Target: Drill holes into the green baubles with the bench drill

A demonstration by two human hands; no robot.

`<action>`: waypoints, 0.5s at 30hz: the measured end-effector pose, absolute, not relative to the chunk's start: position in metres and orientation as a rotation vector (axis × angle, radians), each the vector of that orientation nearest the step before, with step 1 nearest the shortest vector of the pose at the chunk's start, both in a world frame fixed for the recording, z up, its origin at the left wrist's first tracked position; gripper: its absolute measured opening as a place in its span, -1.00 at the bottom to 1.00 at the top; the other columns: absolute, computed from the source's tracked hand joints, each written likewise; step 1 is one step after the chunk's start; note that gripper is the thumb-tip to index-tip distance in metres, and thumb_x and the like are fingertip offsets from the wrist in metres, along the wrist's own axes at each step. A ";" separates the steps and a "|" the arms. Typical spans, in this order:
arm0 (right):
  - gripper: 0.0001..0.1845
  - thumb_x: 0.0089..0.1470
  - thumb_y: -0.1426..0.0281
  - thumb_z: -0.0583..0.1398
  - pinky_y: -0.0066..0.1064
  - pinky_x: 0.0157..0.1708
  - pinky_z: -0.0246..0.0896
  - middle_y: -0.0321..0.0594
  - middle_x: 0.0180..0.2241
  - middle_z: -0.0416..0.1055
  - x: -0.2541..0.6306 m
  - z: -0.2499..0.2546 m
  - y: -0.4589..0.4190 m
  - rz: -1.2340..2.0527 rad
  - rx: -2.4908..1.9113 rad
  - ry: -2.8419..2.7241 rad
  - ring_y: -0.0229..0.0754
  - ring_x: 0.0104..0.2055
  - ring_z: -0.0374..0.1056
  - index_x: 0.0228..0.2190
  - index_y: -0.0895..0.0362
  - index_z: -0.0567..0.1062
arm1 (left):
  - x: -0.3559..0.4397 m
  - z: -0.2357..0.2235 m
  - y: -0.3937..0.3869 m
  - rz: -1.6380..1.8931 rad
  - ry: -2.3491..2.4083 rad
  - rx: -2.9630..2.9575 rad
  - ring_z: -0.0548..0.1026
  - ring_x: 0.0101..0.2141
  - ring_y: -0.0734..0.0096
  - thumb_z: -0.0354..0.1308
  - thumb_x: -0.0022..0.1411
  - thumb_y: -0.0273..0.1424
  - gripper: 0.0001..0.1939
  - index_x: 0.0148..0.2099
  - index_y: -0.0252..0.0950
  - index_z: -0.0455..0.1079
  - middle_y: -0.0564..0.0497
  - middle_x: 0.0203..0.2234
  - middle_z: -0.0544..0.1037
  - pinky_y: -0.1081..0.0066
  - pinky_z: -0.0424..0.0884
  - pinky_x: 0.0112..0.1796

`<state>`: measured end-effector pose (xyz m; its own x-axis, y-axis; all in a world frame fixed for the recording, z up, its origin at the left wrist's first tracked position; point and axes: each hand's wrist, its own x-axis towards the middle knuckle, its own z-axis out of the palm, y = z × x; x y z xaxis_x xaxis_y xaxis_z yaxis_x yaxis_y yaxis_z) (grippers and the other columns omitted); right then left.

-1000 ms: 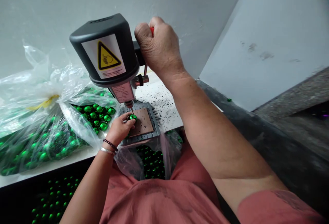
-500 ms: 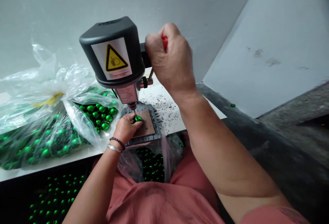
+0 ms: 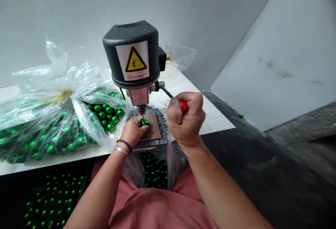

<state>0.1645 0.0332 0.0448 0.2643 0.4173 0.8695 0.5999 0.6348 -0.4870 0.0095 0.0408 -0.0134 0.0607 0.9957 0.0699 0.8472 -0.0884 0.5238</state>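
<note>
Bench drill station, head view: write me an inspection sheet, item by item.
Surface: white bench top, scattered with black specks.
Job's things: bench drill with a yellow warning sticker; its bit points down at a glossy green bead on a brown pad over a grey metal plate.
Clutter: clear plastic bag of green beads with a yellow tie; second bag at the bench front; more beads below the bench.
Grips: left hand holds the bead; right hand fists the red handle of a lever.
Cables: nothing seen.
Surroundings: pale grey walls; dark ledge with one stray green bead.
</note>
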 end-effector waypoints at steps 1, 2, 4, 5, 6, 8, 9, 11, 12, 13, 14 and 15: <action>-0.95 0.01 0.43 0.06 -0.51 -0.54 0.10 -0.40 -0.58 0.21 0.163 0.043 0.033 -0.153 -0.940 -1.350 -0.41 -0.58 0.13 -0.43 0.08 0.21 | 0.009 -0.014 0.041 0.605 1.853 1.995 0.45 -0.21 0.29 0.10 0.05 -0.32 -0.72 -0.16 -0.22 0.45 -0.02 -0.22 0.54 0.39 0.29 -0.19; -0.95 0.01 0.44 0.06 -0.51 -0.53 0.12 -0.39 -0.57 0.22 0.163 0.041 0.034 -0.154 -0.928 -1.340 -0.40 -0.57 0.15 -0.42 0.08 0.22 | 0.009 -0.014 0.040 0.609 1.859 1.990 0.45 -0.21 0.29 0.10 0.05 -0.31 -0.72 -0.17 -0.22 0.45 -0.02 -0.23 0.54 0.40 0.29 -0.19; -0.95 0.00 0.45 0.07 -0.51 -0.51 0.15 -0.38 -0.56 0.24 0.161 0.039 0.034 -0.162 -0.905 -1.312 -0.40 -0.55 0.18 -0.42 0.08 0.23 | 0.009 -0.015 0.040 0.610 1.868 1.982 0.45 -0.21 0.29 0.10 0.04 -0.31 -0.73 -0.18 -0.22 0.45 -0.03 -0.23 0.53 0.40 0.30 -0.20; -0.94 0.00 0.45 0.07 -0.51 -0.51 0.16 -0.37 -0.55 0.25 0.160 0.037 0.034 -0.167 -0.898 -1.299 -0.39 -0.54 0.19 -0.42 0.08 0.23 | 0.009 -0.015 0.040 0.610 1.870 1.979 0.45 -0.21 0.29 0.10 0.04 -0.31 -0.73 -0.18 -0.23 0.44 -0.03 -0.22 0.53 0.40 0.30 -0.20; -0.94 0.00 0.46 0.07 -0.50 -0.50 0.16 -0.37 -0.55 0.25 0.159 0.036 0.035 -0.169 -0.894 -1.290 -0.39 -0.54 0.20 -0.42 0.08 0.24 | 0.010 -0.015 0.040 0.610 1.870 1.978 0.45 -0.21 0.28 0.10 0.04 -0.31 -0.74 -0.19 -0.23 0.44 -0.04 -0.22 0.53 0.39 0.30 -0.20; -0.94 0.00 0.47 0.07 -0.50 -0.50 0.17 -0.36 -0.53 0.26 0.158 0.033 0.035 -0.164 -0.893 -1.277 -0.39 -0.53 0.20 -0.41 0.09 0.25 | 0.010 -0.014 0.039 0.603 1.867 1.977 0.45 -0.21 0.27 0.09 0.04 -0.32 -0.76 -0.22 -0.24 0.44 -0.06 -0.22 0.53 0.38 0.30 -0.20; -0.93 0.00 0.47 0.07 -0.50 -0.50 0.18 -0.36 -0.53 0.26 0.158 0.030 0.035 -0.154 -0.896 -1.272 -0.39 -0.53 0.20 -0.40 0.09 0.25 | 0.010 -0.013 0.039 0.599 1.866 1.977 0.45 -0.21 0.26 0.09 0.04 -0.32 -0.77 -0.23 -0.25 0.44 -0.07 -0.22 0.53 0.37 0.30 -0.20; -0.92 0.00 0.47 0.06 -0.49 -0.49 0.19 -0.36 -0.52 0.26 0.157 0.022 0.036 -0.129 -0.893 -1.273 -0.38 -0.53 0.20 -0.39 0.09 0.25 | 0.010 -0.012 0.038 0.596 1.867 1.977 0.45 -0.21 0.25 0.08 0.05 -0.32 -0.79 -0.25 -0.25 0.43 -0.08 -0.21 0.53 0.36 0.30 -0.20; -0.92 -0.01 0.48 0.06 -0.48 -0.49 0.19 -0.36 -0.53 0.25 0.157 0.016 0.036 -0.118 -0.888 -1.281 -0.38 -0.53 0.21 -0.38 0.08 0.25 | 0.010 -0.012 0.038 0.597 1.871 1.971 0.45 -0.20 0.26 0.08 0.05 -0.32 -0.79 -0.26 -0.25 0.43 -0.08 -0.21 0.53 0.36 0.30 -0.20; -0.91 -0.01 0.48 0.06 -0.47 -0.49 0.20 -0.37 -0.53 0.25 0.157 0.011 0.036 -0.108 -0.880 -1.291 -0.37 -0.53 0.21 -0.38 0.08 0.24 | 0.010 -0.011 0.037 0.597 1.874 1.966 0.45 -0.20 0.26 0.08 0.04 -0.32 -0.80 -0.27 -0.25 0.43 -0.08 -0.21 0.53 0.36 0.30 -0.19; -0.90 -0.02 0.48 0.06 -0.47 -0.50 0.20 -0.37 -0.53 0.24 0.157 0.006 0.036 -0.100 -0.873 -1.301 -0.36 -0.53 0.22 -0.38 0.08 0.24 | 0.010 -0.011 0.037 0.599 1.875 1.960 0.45 -0.20 0.27 0.09 0.04 -0.32 -0.81 -0.28 -0.25 0.43 -0.07 -0.21 0.53 0.37 0.29 -0.19; -0.90 -0.02 0.48 0.06 -0.47 -0.50 0.20 -0.38 -0.53 0.23 0.157 0.003 0.036 -0.095 -0.865 -1.307 -0.36 -0.53 0.22 -0.37 0.08 0.23 | 0.010 -0.011 0.037 0.600 1.873 1.956 0.45 -0.20 0.28 0.09 0.04 -0.32 -0.81 -0.28 -0.25 0.43 -0.07 -0.22 0.53 0.38 0.29 -0.19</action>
<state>0.1570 0.0360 0.0033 0.3039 0.3981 0.8655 0.5187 0.6929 -0.5008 0.0098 0.0370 -0.0108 0.0283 0.9982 0.0522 0.8425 -0.0520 0.5362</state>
